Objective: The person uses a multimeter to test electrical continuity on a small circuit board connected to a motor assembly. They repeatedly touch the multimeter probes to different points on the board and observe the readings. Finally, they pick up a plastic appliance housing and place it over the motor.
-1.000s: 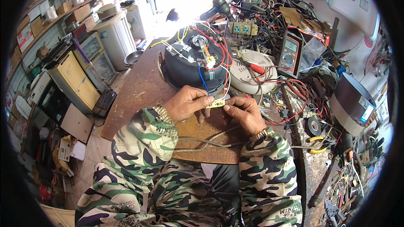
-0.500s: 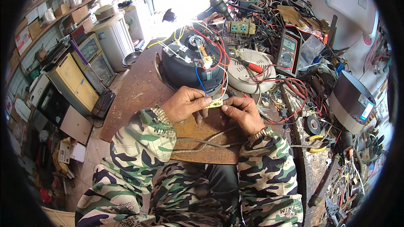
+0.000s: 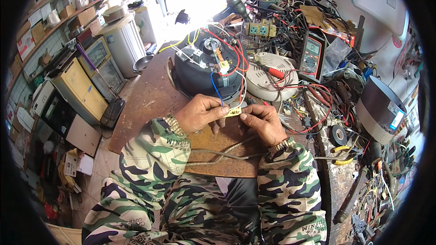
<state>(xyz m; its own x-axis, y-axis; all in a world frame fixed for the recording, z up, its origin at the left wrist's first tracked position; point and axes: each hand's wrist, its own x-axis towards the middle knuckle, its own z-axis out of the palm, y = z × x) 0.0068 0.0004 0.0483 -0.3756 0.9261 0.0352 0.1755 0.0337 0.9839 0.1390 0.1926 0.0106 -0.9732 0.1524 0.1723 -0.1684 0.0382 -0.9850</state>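
Between my two hands is a small yellowish circuit board [image 3: 233,111], with blue, white and red wires running up from it. My left hand [image 3: 202,114] pinches its left end between thumb and fingers. The thumb and fingers of my right hand [image 3: 263,122] grip its right end. Just beyond stands an upturned black rice cooker body [image 3: 206,79], its underside showing a round metal centre, a copper-coloured strip and loose wires. A round, off-white vented base cover [image 3: 268,86] lies to its right, with a red probe [image 3: 275,72] across it.
Grey cords [image 3: 222,156] cross the wooden table [image 3: 141,104] near me. At right are a digital multimeter [image 3: 311,54], a roll of black tape [image 3: 337,134], yellow-handled pliers [image 3: 341,155], a cylindrical metal shell [image 3: 379,109] and heaped cables [image 3: 290,22]. Shelves and cabinets [image 3: 81,88] line the left.
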